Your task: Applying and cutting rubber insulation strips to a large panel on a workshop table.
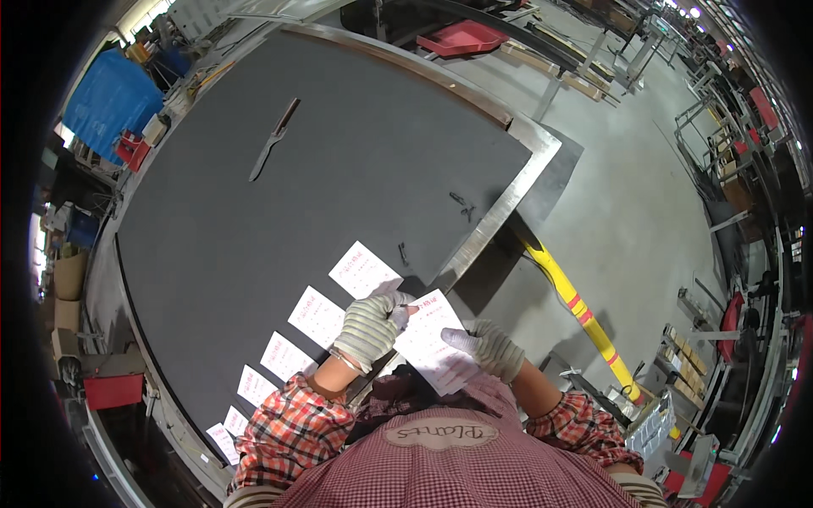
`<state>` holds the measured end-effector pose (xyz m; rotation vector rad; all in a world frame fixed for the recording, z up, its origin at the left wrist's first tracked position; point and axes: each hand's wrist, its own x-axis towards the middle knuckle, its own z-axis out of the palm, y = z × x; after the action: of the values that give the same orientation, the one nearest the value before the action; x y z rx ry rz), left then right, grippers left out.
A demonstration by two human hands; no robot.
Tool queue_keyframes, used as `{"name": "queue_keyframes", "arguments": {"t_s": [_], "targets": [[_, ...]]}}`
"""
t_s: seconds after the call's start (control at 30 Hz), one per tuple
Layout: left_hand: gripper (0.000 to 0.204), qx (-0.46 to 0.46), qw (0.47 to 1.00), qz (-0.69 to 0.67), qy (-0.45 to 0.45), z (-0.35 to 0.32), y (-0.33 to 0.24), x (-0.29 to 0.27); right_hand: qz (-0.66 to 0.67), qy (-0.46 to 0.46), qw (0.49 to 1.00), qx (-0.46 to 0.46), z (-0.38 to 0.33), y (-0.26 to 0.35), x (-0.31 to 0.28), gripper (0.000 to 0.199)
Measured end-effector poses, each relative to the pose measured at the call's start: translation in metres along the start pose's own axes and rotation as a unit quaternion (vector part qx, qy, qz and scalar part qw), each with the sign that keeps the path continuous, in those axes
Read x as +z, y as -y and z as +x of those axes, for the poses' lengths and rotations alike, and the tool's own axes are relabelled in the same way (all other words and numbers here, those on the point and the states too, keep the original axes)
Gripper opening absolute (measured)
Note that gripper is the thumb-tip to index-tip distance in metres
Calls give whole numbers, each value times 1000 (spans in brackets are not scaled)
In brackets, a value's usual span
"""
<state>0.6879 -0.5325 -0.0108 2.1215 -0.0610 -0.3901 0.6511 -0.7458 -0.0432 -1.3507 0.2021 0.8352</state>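
Observation:
Both my hands wear striped knit gloves with greyish-purple fingers. My right hand grips white printed paper sheets in front of my apron, thumb on top. At their upper left edge, the curled fingers of my left hand pinch the paper; one bare fingertip shows there. How many sheets I hold cannot be made out. Beside my left hand, a slanting row of similar printed sheets lies on the dark table top. The nearest are one sheet above the hand and another sheet to its left.
A knife with a dark handle lies toward the table's far side. Small dark pieces rest near its metal right edge. A yellow post with red bands slants across the floor at right. Racks and a red tray stand beyond.

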Motion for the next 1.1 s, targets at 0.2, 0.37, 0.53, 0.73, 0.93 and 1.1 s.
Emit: {"name": "queue_keyframes", "arguments": {"t_s": [0.2,0.37,0.53,0.73,0.93,1.1], "targets": [[33,124,981,67,-129,20,1,5,-133,37,990,4,18,40,-28,41],[76,-56,991,-92,-73,32,-19,31,-159,135,978,11,45,68,-73,43],[70,-118,860,-441,-230,28,-49,73,-51,186,979,-63,63,93,-93,42],[20,-110,882,-228,-398,23,-31,76,-295,208,910,-202,84,108,-85,48],[38,-44,811,-325,-484,-26,61,-47,-502,88,751,-419,117,140,-141,42],[43,-287,810,31,-510,-21,115,-97,-645,76,637,-414,145,157,-171,54]]}}
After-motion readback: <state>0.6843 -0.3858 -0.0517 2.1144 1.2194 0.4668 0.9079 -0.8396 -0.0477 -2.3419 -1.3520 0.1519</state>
